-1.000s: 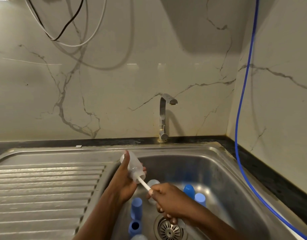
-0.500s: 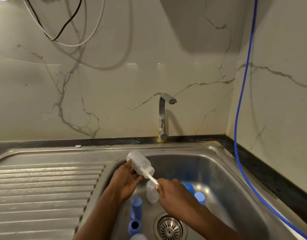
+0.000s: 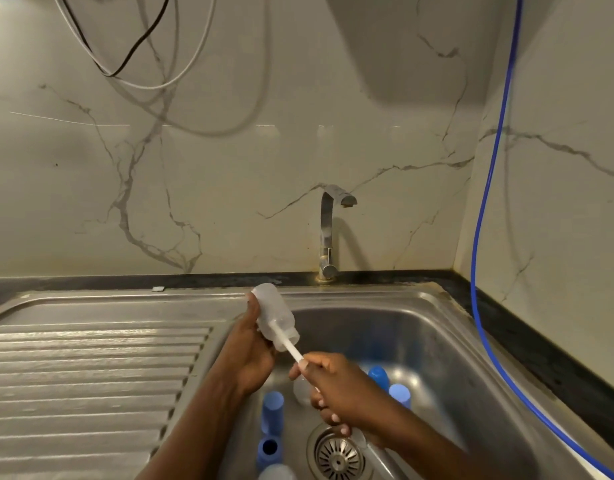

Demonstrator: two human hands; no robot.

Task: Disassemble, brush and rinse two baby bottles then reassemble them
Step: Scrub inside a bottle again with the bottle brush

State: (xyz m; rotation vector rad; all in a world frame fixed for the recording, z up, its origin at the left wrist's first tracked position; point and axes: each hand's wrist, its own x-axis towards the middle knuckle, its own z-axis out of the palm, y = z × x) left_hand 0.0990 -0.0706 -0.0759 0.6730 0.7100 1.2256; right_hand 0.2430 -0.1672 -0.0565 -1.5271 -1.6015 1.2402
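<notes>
My left hand (image 3: pixel 248 351) grips a translucent baby bottle body (image 3: pixel 274 315), tilted with its mouth toward the lower right, above the sink's left edge. My right hand (image 3: pixel 336 386) holds the white handle of a bottle brush (image 3: pixel 291 348); the brush head is inside the bottle. In the sink basin (image 3: pixel 437 341) lie blue bottle parts: a cap (image 3: pixel 272 412), a ring (image 3: pixel 269 448), and two more blue pieces (image 3: pixel 380 375) (image 3: pixel 400 394) at the right. A pale translucent piece (image 3: pixel 300 389) sits partly hidden behind my right hand, and another (image 3: pixel 276 472) shows at the bottom edge.
The steel tap (image 3: pixel 328 230) stands at the back of the sink, with no water running. A ribbed draining board (image 3: pixel 91 375) lies left. The drain strainer (image 3: pixel 338 457) is near the front. A blue hose (image 3: pixel 485 237) hangs along the right wall; cables hang top left.
The bottle has been tilted and lifted slightly toward the back left, and my right hand has drawn back to the right along the brush handle.
</notes>
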